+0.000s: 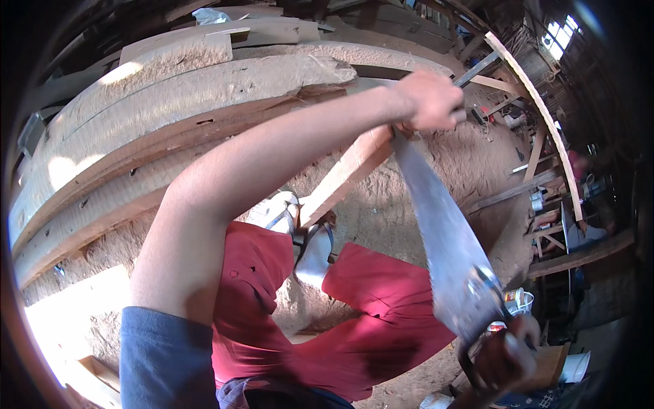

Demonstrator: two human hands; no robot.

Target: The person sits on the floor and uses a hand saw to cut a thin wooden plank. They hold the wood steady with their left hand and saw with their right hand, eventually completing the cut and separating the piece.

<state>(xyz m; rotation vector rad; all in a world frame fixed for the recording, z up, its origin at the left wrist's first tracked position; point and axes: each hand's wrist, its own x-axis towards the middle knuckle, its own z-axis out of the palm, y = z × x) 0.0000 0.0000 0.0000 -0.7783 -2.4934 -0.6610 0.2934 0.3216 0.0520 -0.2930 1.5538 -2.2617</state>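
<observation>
My right hand [507,354], blurred by motion, is wrapped round the handle of a handsaw at the lower right. The wide metal saw blade [443,235] slants up and left, and its narrow tip meets the far end of a squared wooden beam [354,170]. My left arm reaches across, and my left hand [429,101] is closed over that far end, just beyond the saw tip. Its fingertips are partly hidden. The beam slopes down toward my sandalled feet [315,252], where its near end rests by them.
Thick, rough planks [163,116] lie stacked along the left and far side. Sawdust-covered ground [381,211] spreads beneath the beam. A long curved-looking wooden strip [545,116] stands at the right. White buckets [575,368] and a wooden block [545,368] sit near my right hand.
</observation>
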